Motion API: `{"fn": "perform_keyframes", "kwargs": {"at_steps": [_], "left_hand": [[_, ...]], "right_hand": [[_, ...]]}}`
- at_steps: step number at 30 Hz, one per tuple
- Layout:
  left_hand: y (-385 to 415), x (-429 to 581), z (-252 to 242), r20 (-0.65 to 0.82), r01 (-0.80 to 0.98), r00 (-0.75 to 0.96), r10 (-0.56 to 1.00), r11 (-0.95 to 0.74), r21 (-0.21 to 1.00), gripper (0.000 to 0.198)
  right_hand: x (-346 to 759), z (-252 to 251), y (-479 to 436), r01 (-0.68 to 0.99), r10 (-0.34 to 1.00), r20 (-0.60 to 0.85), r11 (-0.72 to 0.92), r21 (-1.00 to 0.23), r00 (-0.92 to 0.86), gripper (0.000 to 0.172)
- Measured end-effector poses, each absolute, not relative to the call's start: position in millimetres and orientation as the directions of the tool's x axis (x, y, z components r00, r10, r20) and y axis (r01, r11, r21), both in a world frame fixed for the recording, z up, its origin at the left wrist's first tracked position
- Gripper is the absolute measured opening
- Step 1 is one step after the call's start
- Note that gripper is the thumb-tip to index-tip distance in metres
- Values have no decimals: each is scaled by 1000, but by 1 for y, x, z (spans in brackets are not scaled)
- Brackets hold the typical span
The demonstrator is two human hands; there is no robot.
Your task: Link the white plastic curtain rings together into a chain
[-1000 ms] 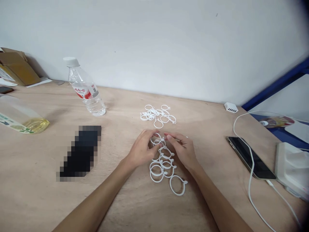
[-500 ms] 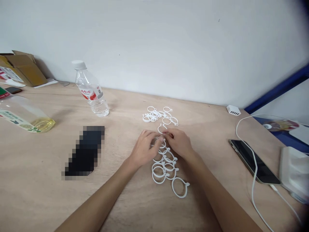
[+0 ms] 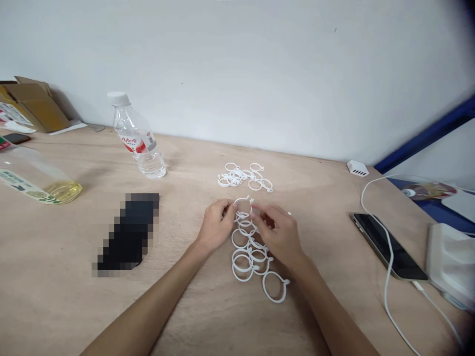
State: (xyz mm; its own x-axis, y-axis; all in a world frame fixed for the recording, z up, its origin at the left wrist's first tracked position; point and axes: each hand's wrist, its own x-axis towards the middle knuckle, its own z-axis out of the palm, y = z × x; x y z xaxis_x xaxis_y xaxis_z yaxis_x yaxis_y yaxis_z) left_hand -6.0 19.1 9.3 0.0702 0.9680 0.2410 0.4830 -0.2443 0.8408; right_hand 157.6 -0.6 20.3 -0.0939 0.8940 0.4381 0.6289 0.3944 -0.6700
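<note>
A chain of linked white plastic rings [image 3: 252, 254] lies on the plywood tabletop [image 3: 178, 296], running from between my hands toward me. My left hand [image 3: 216, 225] is at the chain's far end, its fingertips pinching the top ring [image 3: 242, 201]. My right hand [image 3: 276, 233] curves over the chain just beside that ring, and its fingers hide part of the links. Whether they grip anything cannot be seen. Beyond my hands lies a loose pile of similar white rings [image 3: 243, 177], apart from the chain.
A clear water bottle [image 3: 139, 141] stands at the back left, near a bottle of yellow liquid [image 3: 37, 180] on its side and a pixelated dark object [image 3: 128, 232]. On the right lie a smartphone [image 3: 388, 245] and a white cable [image 3: 386, 282]. A cardboard box [image 3: 33, 104] sits back left.
My right hand has drawn back from the top of the chain, away from my left hand. The left hand's fingers now sit at the top ring. The view has shifted slightly.
</note>
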Motion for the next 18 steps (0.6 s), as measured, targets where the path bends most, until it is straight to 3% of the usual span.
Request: {"fn": "perform_keyframes", "kwargs": {"at_steps": [3,7,10,16,18], "left_hand": [[18,-6,10,241,516,79,967,-247,820,30],[17,-5,10,266,523,119,957,-288,802,27],[16,-5,11,306,510,182,934,-356,783,25],[13,-6,15,353,418,192,916,-402,815,21],[12,-6,14,363,367,217,906,-420,830,34]], "right_hand": [[165,22,0,510,933,359,303,-805,13,38],[165,24,-2,306,988,137,150,-940,-65,44],[161,24,-4,262,995,71,86,-961,-66,41],[159,20,-1,181,994,84,72,-981,63,32],[160,18,0,95,996,53,47,-994,69,33]]}}
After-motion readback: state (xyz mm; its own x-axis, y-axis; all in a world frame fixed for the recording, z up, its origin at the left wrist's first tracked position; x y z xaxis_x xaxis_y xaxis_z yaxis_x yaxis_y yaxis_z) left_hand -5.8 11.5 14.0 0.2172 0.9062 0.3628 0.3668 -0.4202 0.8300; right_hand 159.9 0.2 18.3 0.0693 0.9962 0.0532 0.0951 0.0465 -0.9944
